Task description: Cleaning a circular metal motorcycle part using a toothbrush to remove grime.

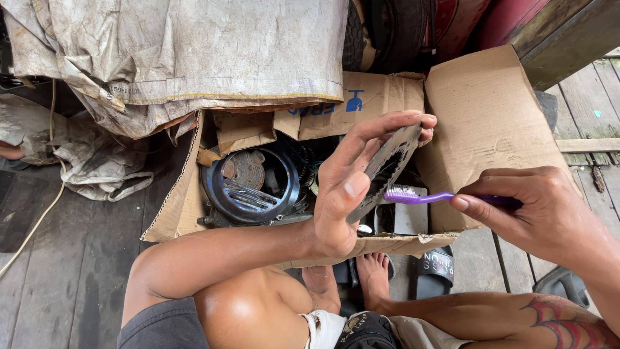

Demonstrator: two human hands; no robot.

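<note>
Dark flat metal plate [387, 165], centre frame: pinched edgewise by left hand [345, 187]. Purple toothbrush [423, 196], bristles touching plate: gripped by right hand [536, 213]. Open cardboard box [491, 123] of engine parts [252, 184] is seen behind.

Open gap above cardboard box [491, 116] — metal parts [252, 184] (left side) beneath.

Open brown cardboard box [491, 123] ahead
</note>
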